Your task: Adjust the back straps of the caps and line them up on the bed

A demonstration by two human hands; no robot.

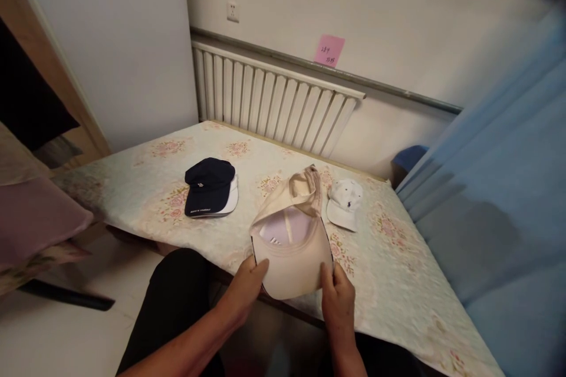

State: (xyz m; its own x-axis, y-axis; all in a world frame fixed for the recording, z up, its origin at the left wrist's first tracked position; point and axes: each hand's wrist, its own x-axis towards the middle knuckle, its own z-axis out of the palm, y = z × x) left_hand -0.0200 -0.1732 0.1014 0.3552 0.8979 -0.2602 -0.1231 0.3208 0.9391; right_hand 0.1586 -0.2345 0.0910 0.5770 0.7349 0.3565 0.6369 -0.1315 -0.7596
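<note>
Between my two hands is a beige baseball cap [294, 271], turned so that its hollow inside and the underside of its brim face me. My left hand [245, 288] pinches the brim's left edge, thumb on top. The right edge of the brim is gripped by my right hand [338, 294] in the same way. Left of it on the table lies a navy baseball cap [207, 185], overlapping a white cap [233, 200] that shows only at its edge. Another white baseball cap [345, 203] with a small dark emblem sits to the right.
A floral cloth covers the table [389, 283]. Behind it stand a white radiator [274, 97] and a wall with a pink note [329, 50]. Blue curtain [499, 188] hangs along the right side. At left is a pink cloth [39, 221].
</note>
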